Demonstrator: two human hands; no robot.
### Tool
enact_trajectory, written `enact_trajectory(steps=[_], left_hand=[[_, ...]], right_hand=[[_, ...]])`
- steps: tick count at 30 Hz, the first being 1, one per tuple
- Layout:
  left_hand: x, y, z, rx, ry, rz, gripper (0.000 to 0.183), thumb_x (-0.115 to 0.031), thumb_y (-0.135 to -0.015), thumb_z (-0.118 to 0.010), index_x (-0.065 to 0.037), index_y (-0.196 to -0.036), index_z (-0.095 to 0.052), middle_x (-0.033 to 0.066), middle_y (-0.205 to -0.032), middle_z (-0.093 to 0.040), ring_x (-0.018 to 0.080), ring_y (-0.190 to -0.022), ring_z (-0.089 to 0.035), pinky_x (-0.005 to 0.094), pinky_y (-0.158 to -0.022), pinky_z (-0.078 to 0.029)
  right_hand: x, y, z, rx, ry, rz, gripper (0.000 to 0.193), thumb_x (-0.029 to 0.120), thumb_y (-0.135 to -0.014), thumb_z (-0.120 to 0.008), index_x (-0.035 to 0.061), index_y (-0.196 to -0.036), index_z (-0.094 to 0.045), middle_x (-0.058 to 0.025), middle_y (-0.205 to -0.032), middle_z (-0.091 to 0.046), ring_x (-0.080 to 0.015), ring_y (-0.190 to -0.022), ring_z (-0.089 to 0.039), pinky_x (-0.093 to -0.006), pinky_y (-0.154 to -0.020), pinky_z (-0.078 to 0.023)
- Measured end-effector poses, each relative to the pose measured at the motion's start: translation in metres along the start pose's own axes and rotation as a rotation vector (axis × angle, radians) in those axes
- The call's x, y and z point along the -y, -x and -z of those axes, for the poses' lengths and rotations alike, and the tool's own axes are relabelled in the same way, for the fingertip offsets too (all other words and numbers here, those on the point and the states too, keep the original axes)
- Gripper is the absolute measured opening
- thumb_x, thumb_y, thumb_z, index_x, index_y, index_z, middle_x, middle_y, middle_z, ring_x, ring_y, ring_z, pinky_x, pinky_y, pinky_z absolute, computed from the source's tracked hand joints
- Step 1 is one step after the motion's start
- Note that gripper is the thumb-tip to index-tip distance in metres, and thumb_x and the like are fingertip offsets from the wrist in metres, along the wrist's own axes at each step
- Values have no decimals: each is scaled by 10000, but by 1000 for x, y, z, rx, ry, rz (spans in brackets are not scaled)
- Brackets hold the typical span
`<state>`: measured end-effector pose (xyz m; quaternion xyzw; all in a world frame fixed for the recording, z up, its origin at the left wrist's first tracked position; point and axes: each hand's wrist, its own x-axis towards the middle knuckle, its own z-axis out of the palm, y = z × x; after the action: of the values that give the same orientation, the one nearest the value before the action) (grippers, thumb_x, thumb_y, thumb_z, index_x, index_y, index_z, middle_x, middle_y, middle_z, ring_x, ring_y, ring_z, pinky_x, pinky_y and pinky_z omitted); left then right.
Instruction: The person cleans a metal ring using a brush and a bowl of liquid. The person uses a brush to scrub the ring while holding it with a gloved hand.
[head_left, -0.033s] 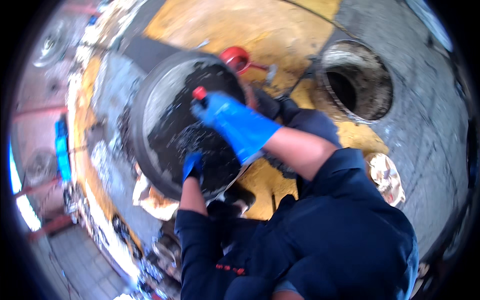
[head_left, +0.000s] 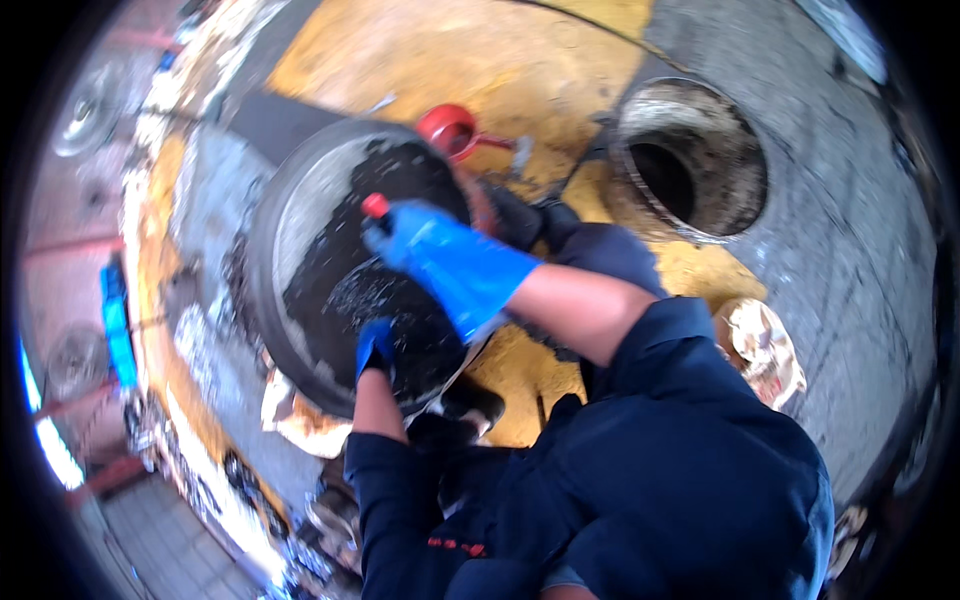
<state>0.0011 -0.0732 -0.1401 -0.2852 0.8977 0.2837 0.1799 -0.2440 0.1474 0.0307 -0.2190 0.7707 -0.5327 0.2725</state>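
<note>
A large round tub [head_left: 268, 250] with a grey rim stands before me, holding dark, wet-looking material with pale streaks. Over its middle, my right hand [head_left: 402, 238], in a long blue glove, is closed round a tool handle with a red end [head_left: 375, 205]. The rest of that tool is hidden or lost in blur. Nearer to me, my left hand [head_left: 376, 343], also gloved in blue, reaches down over the near part of the dark material. Its fingers are too blurred and hidden to read.
Beyond the tub lies a red dipper [head_left: 448, 132] with its handle pointing right. An open, stained drum [head_left: 735, 185] stands at the far right. A crumpled paper sack [head_left: 765, 350] sits on the right, and another pale sack [head_left: 300, 412] lies by the tub's near left side.
The whole scene has shifted slightly left in the view. My right hand keeps hold of the red-ended handle, and both hands stay over the tub.
</note>
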Motion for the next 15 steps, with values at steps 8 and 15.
enact_trajectory(steps=[8, 15], left_hand=[[-16, -11, -15, -113, 138, 252, 360, -229, -928, -529, -12, -1179, -671, 199, -1192, -664, 356, -1101, -631, 433, -878, -505], [-8, -28, -25, 258, -844, -56, 376, -251, -928, -572, -27, -1220, -649, 206, -1201, -657, 407, -1090, -616, 440, -952, -473]], right_hand=[[5, 8, -1, -15, -28, 31, 312, 334, -867, -597, 132, -1093, -670, -157, -1052, -689, -375, -1013, -638, -461, -870, -515], [-11, 13, 2, -72, 6, 18, 330, 336, -870, -591, 122, -1111, -662, -164, -1055, -686, -383, -1010, -636, -465, -876, -514]])
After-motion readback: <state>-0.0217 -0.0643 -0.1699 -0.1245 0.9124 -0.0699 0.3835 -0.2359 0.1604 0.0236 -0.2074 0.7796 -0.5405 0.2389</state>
